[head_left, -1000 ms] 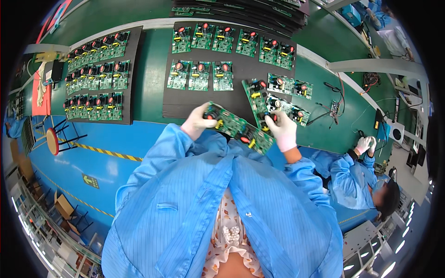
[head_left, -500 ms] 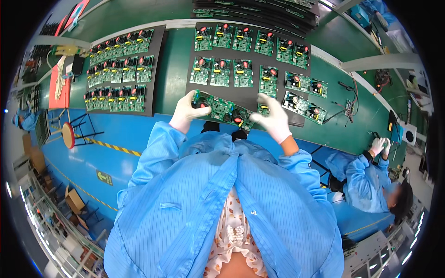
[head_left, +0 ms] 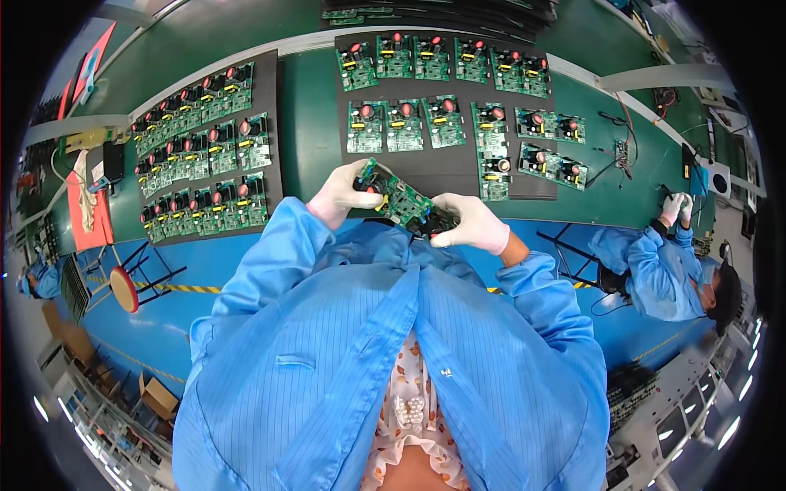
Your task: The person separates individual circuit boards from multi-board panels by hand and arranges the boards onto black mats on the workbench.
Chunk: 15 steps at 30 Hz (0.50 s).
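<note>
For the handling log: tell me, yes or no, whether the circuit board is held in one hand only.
No: the left hand and the right hand each grip an end of the circuit board.

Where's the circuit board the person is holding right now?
In the head view, the circuit board sits centre frame, held between the left hand and right hand, just below the black mat of boards.

I see my own body clad in a light blue work coat with fine vertical pinstripes, open at the front with wide lapels. Under it shows a cream garment printed with small orange shapes. A narrow stitched pocket slit sits on the coat's left chest. The sleeves end in gathered cuffs. My left hand (head_left: 342, 196) and right hand (head_left: 473, 227) wear thin whitish gloves covering the fingers.
</note>
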Tool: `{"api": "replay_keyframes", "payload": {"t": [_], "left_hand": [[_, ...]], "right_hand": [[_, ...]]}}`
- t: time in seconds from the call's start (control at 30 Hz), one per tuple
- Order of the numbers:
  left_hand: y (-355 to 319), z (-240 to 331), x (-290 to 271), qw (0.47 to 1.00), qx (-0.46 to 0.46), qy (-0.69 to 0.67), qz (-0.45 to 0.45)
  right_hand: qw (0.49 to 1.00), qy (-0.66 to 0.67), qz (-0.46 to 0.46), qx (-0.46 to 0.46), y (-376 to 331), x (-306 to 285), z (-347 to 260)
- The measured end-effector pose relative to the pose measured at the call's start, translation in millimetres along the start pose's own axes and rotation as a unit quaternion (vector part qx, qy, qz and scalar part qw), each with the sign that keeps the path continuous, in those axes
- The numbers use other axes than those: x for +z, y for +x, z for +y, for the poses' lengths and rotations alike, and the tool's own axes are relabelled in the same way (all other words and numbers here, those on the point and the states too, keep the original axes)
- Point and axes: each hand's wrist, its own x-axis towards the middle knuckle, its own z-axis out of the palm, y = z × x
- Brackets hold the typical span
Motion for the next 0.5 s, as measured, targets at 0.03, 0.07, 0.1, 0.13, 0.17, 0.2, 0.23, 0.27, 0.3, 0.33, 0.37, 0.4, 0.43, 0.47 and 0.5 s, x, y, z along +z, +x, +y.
{"api": "replay_keyframes", "payload": {"t": [0.03,0.07,0.1,0.13,0.17,0.2,0.23,0.27,0.3,0.33,0.37,0.4,0.43,0.47,0.5], "left_hand": [[2,-4,-3,0.996,-0.018,-0.085,-0.01],[3,-8,-6,0.985,-0.034,-0.169,-0.019],[5,-10,-9,0.966,-0.05,-0.252,-0.027],[6,-12,-13,0.94,-0.065,-0.333,-0.035],[9,-9,-19,0.94,-0.065,-0.332,-0.033],[12,-5,-28,0.978,-0.061,-0.197,-0.017],[16,0,-36,0.997,-0.057,-0.058,-0.002],[19,6,-43,0.995,-0.052,0.082,0.013],[20,8,-46,0.974,-0.046,0.22,0.029],[22,7,-47,0.974,-0.047,0.22,0.031],[25,4,-45,0.96,-0.033,0.276,0.021],[30,-1,-41,0.943,-0.019,0.333,0.008],[34,-6,-38,0.922,-0.004,0.387,-0.006],[37,-10,-35,0.898,0.011,0.44,-0.021],[36,-14,-35,0.898,0.01,0.44,-0.019]], "right_hand": [[1.0,-0.017,-0.006,-0.006,2,2,-4],[0.999,-0.034,-0.012,-0.013,3,3,-9],[0.998,-0.051,-0.019,-0.021,5,4,-13],[0.997,-0.068,-0.025,-0.029,7,6,-14],[0.997,-0.067,-0.026,-0.03,11,7,-9],[0.999,-0.009,0.046,-0.02,20,8,4],[0.992,0.048,0.118,-0.009,29,10,20],[0.976,0.106,0.19,0.002,37,10,34],[0.952,0.162,0.259,0.013,44,11,48],[0.953,0.163,0.257,0.013,53,14,57],[0.95,0.097,0.295,0.031,62,18,66],[0.941,0.031,0.335,0.048,70,23,71],[0.925,-0.036,0.373,0.065,76,27,75],[0.903,-0.102,0.408,0.083,80,30,79],[0.904,-0.102,0.406,0.083,82,33,77]]}}
